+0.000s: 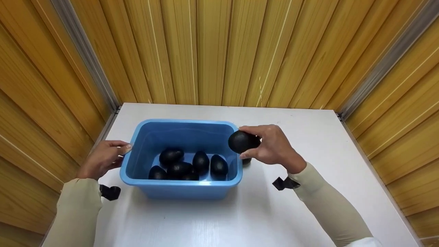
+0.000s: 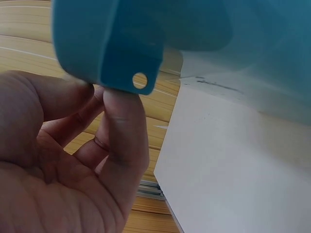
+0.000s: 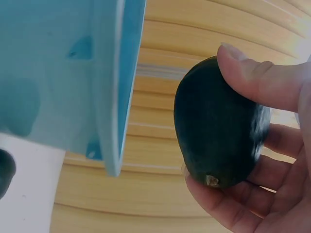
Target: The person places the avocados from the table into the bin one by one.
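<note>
A light blue plastic tub (image 1: 178, 192) stands on the white table. My left hand (image 1: 104, 156) pinches its left rim between thumb and fingers, close to a small hole in the rim's lip in the left wrist view. With my right hand (image 1: 274, 145) I hold a dark avocado (image 3: 218, 121), thumb on one side and fingers round the other, at the tub's right rim. Several more dark avocados (image 1: 201, 162) lie on the tub's floor. Another avocado (image 1: 246, 162) is on the table just outside the right wall, partly hidden by my right hand.
The white table (image 1: 295, 212) extends around the tub. Yellow wood-grain panels (image 1: 212, 51) rise at the back and both sides, with grey metal posts (image 1: 87, 51) in the corners. Black camera mounts (image 1: 110, 192) sit on both wrists.
</note>
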Demonstrator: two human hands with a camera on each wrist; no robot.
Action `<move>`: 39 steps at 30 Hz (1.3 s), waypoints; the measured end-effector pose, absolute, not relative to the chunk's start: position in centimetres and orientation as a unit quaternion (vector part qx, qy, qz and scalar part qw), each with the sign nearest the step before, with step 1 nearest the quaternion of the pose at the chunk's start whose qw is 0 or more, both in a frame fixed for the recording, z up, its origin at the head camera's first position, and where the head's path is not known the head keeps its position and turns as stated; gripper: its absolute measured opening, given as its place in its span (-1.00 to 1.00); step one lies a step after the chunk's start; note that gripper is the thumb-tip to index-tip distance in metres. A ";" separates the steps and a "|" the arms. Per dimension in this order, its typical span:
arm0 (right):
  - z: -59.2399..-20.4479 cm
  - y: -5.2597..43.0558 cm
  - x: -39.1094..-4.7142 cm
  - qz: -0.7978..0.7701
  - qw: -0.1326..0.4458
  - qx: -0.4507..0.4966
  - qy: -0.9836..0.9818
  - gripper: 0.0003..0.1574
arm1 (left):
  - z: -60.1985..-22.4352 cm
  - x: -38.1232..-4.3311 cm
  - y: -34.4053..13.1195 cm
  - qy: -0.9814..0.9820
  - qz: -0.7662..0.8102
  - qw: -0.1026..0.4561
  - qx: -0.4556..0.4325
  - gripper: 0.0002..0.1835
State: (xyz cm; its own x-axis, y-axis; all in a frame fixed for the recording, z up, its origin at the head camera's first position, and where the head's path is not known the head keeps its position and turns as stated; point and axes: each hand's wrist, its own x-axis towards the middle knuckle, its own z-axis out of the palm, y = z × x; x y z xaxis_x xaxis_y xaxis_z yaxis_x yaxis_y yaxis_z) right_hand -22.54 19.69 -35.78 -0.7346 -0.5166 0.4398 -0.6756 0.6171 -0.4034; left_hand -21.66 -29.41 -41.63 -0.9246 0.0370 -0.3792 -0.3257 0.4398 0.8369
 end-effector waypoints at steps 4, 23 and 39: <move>-35.0 17.9 -23.2 0.280 0.124 0.354 -0.883 -0.15 | -41.7 -21.5 -29.4 0.829 0.523 0.175 -0.092 -0.44; -34.1 8.0 -28.2 0.194 -0.009 0.422 -0.885 -0.26 | -41.9 -21.7 -29.3 0.831 0.520 0.170 -0.101 -0.41; -34.8 6.4 -30.9 0.150 -0.097 0.420 -0.890 -0.09 | -41.4 -21.8 -29.4 0.831 0.519 0.177 -0.096 -0.46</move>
